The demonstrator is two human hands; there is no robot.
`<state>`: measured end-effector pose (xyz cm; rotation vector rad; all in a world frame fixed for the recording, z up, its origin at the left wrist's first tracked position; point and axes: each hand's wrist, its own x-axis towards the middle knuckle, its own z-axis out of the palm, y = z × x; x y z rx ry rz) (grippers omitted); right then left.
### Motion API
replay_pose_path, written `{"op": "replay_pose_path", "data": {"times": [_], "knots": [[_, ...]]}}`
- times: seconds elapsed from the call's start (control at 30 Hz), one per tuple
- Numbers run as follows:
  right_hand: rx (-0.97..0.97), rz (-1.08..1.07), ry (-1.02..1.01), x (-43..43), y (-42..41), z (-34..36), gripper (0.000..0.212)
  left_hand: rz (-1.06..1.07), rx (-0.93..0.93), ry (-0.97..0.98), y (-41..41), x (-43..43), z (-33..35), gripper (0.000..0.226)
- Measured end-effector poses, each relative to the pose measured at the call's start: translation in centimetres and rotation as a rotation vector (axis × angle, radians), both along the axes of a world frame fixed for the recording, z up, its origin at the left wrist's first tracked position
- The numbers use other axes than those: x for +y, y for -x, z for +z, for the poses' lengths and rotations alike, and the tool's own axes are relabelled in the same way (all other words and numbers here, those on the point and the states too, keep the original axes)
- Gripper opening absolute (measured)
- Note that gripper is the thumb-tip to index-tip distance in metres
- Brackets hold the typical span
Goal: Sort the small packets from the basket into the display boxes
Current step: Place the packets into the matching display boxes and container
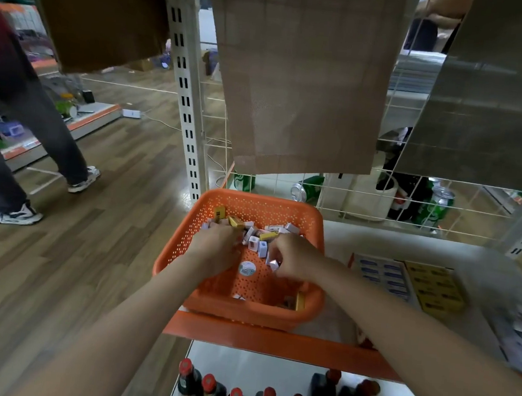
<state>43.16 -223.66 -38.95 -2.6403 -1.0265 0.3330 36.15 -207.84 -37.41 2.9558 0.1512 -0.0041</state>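
- Hands are both in the basket: the right hand (292, 259) pinches a white packet (273, 264); the left hand (217, 251) rests knuckles-up on the heap, fingers hidden, grip cannot be told.
- Packets (262, 236), white and yellow, are heaped at 12 o'clock inside the orange basket (172, 253).
- Blue box (382, 274) and yellow box (434, 289) stand at 3 o'clock of the basket.
- Step judged: picking. Next move calls for carrying the pinched packet to 3 o'clock and matching its box.
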Motion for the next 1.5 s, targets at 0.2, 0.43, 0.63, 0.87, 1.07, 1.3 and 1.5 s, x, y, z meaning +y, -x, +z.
{"op": "replay_pose_path", "data": {"times": [0.2,0.43,0.63,0.87,1.07,1.3,1.5], "knots": [[0.058,-0.022,-0.241,-1.7,0.4,2.4,0.027,-0.005,0.050,0.070,-2.0,-0.8,-1.4,0.036],[0.010,-0.053,-0.322,-4.2,-0.7,2.3,0.028,-0.081,0.024,-0.091,-4.5,-2.6,-1.7,0.034],[-0.015,-0.056,-0.411,-5.5,-1.2,2.4,0.023,-0.109,0.006,-0.212,-5.2,-3.6,-2.4,0.031],[-0.008,-0.044,-0.472,-5.8,-1.3,1.9,0.023,-0.143,-0.015,-0.183,-4.7,-3.7,-2.2,0.028],[0.026,-0.065,-0.628,-6.0,-0.5,2.6,0.020,-0.118,-0.138,0.051,-3.3,-3.9,0.2,0.017],[0.040,-0.142,-0.727,-8.3,0.3,4.1,0.023,-0.209,-0.282,0.121,-1.9,-7.0,3.1,0.031],[-0.078,-0.144,-0.593,-12.8,1.6,5.6,0.024,-0.299,-0.289,0.190,-1.7,-10.6,3.8,0.039]]}}
